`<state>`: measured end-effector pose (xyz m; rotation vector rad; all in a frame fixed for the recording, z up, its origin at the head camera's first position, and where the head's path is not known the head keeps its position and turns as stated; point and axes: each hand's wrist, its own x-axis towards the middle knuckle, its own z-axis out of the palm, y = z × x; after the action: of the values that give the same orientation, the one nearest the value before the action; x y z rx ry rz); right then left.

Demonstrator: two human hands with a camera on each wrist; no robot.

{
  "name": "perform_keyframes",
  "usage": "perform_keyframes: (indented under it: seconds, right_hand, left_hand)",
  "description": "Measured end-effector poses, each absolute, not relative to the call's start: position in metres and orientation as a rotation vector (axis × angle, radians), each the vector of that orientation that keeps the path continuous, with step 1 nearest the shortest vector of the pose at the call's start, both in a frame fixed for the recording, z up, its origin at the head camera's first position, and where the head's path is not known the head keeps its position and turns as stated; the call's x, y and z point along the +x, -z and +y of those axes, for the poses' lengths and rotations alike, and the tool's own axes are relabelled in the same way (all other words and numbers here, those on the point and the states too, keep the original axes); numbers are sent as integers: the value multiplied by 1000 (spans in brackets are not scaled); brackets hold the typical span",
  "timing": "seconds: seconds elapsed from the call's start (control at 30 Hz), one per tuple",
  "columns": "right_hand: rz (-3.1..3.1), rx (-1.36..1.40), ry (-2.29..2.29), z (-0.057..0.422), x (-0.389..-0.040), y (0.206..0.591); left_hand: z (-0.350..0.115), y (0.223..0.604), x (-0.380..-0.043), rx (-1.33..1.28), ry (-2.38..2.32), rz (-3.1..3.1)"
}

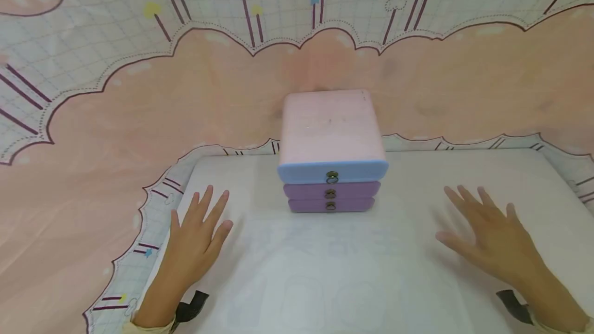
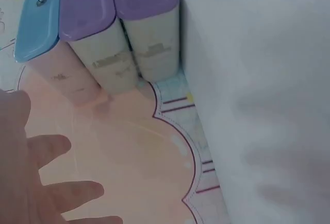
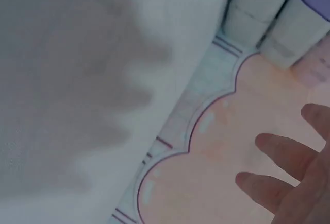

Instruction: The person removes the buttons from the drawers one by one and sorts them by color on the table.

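Observation:
A small stacked drawer box (image 1: 330, 128) stands at the back middle of the white table, its fronts toward me. Its top drawer front (image 1: 306, 172) is blue under a pink top, and the two lower fronts are purple. Each front carries a small ring pull, and all three look closed. To the left of the box, my left hand (image 1: 192, 244) hovers palm down with fingers spread, holding nothing. On the other side my right hand (image 1: 496, 238) is likewise spread above the table, apart from the box, its shadow falling beneath. The left wrist view shows the stacked drawers (image 2: 90, 13) from the side.
A peach and white patterned cloth (image 1: 223, 97) hangs behind the table and shows along its left and right sides. The white tabletop (image 1: 325, 272) extends in front of the box. Dark straps (image 1: 191, 307) circle both wrists.

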<state>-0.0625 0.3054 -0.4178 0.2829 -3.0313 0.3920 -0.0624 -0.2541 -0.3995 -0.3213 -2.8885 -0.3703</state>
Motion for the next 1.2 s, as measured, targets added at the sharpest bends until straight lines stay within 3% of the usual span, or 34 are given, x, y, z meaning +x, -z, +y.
perform_keyframes:
  seconds: [0.23,0.63,1.2]
  right_hand:
    - [-3098,261,-557,274,-68,413]
    - [-2928,453,-1156,225,-82,422]
    - [-2963,262,-2018,162,-108,429]
  left_hand:
    - [-234,394,-76,-352,624,-2771]
    - [-189,375,-98,-390,1093,-2563]
    - [-145,357,-124,-435,1713,-2378]
